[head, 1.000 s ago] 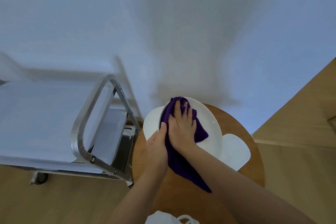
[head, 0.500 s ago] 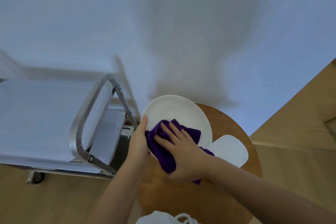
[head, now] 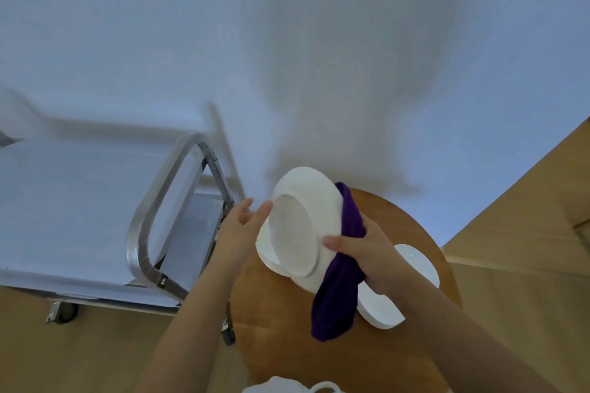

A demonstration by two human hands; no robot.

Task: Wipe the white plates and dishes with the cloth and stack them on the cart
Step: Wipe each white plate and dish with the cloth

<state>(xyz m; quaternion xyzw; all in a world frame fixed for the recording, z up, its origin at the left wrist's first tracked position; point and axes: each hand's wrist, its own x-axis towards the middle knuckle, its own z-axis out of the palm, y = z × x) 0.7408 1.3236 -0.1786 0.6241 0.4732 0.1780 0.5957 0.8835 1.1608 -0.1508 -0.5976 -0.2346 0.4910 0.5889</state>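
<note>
A white plate (head: 300, 226) is tipped up over the round wooden table (head: 287, 344), its underside facing me. My right hand (head: 367, 252) grips the plate's right edge together with the purple cloth (head: 338, 290), which hangs down behind the plate. My left hand (head: 242, 226) is at the plate's left rim, fingers spread, fingertips touching or nearly touching it. A second white dish (head: 383, 306) lies on the table, partly hidden under my right wrist.
The steel cart (head: 153, 223) with a white-covered top stands to the left, its handle close to the table. A white wall is behind. White dishes (head: 287, 386) show at the bottom edge. Wooden floor lies around.
The plate has been flipped from face-up to standing with its underside toward me. My right hand shifted to its right edge with the cloth. My left hand let go and opened.
</note>
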